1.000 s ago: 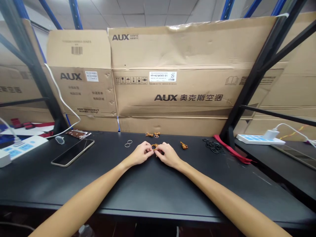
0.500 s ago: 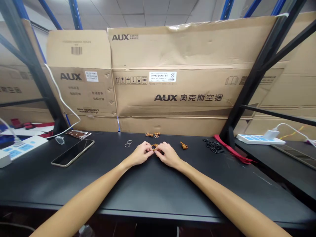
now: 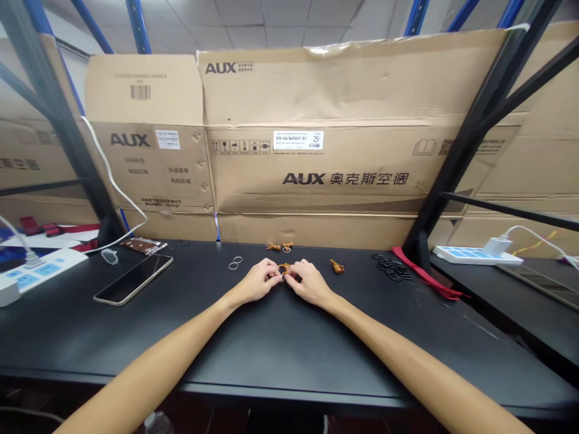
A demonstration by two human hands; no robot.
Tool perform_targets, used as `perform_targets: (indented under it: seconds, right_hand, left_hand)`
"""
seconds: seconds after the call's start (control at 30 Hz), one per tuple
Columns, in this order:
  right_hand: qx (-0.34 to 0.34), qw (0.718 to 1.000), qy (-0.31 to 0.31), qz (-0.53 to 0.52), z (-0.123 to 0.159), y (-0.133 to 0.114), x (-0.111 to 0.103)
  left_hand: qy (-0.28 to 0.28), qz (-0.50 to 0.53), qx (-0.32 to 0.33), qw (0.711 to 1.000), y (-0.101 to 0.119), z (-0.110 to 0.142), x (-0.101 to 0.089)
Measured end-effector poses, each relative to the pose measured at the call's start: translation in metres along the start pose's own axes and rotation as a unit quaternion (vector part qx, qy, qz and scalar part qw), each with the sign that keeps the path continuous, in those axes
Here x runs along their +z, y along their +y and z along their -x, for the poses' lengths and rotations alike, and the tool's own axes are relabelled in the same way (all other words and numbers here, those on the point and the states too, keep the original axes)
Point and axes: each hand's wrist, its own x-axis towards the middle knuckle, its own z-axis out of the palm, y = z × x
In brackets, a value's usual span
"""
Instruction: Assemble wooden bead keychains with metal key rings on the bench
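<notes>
Your left hand (image 3: pixel 262 281) and right hand (image 3: pixel 310 282) have barely shifted over the last second; the small change is a bright glint (image 3: pixel 282 276) that now shows more plainly at your fingertips. Both sets of fingers are narrow, pinched in around the small brown piece (image 3: pixel 284 267), which sits between your hands, though you hide too much to tell which hand bears it. So the fine fingertip work looks unfinished. The 2 silver rings (image 3: pixel 235 262) to the left and 1 brown figure (image 3: pixel 337 266) to the right lie unmoved.
</notes>
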Motion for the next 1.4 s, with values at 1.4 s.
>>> perform_targets:
  seconds: [1.4]
  right_hand:
    - [0.029, 0.993, -0.089, 0.079, 0.001, 0.008, -0.005]
  left_hand:
    - [0.067, -0.096, -0.087, 0.989, -0.006, -0.003, -0.009]
